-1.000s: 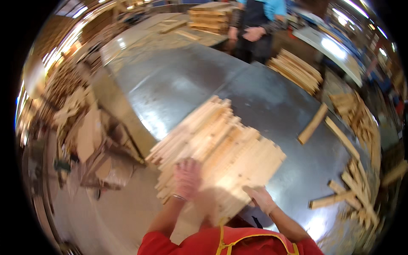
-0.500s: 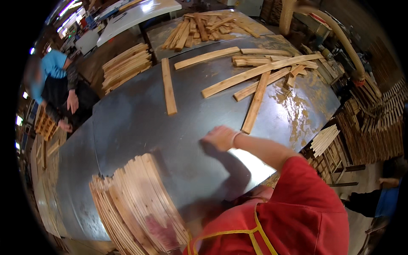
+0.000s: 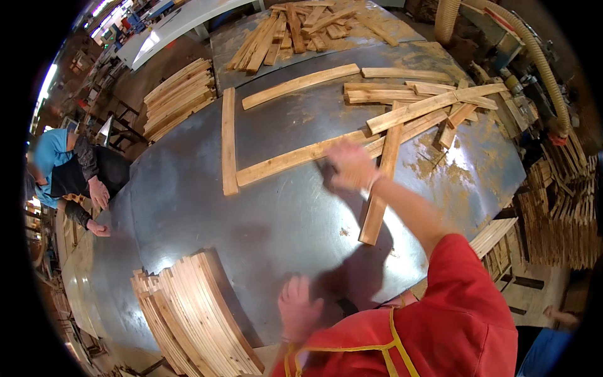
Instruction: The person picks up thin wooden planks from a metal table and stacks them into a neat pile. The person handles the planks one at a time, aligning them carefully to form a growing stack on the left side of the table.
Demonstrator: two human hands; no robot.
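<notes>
My right hand (image 3: 350, 165), blurred, is over the right part of a long wooden strip (image 3: 286, 157) lying slantwise on the metal table (image 3: 276, 220). Whether its fingers grip the strip is unclear. That strip's left end meets the lower part of another strip (image 3: 229, 141), which points away from me. Close to my body, my left hand (image 3: 298, 306) hovers over or rests on the tabletop, fingers extended and holding nothing. To its left stands a neat stack of pale wooden strips (image 3: 195, 308). Another strip (image 3: 380, 213) slants just right of my right hand.
Crossed strips (image 3: 433, 107) lie at the right on sawdust. A heap of wood pieces (image 3: 295, 31) covers the far table. Beyond the left edge are stacked boards (image 3: 179, 97) and a person in blue (image 3: 69, 163). A ribbed hose (image 3: 540, 69) hangs far right.
My left hand has left the stack and moved right. My right hand has moved to the slanting strips, and one strip now reaches left to the strip pointing away. The view has shifted.
</notes>
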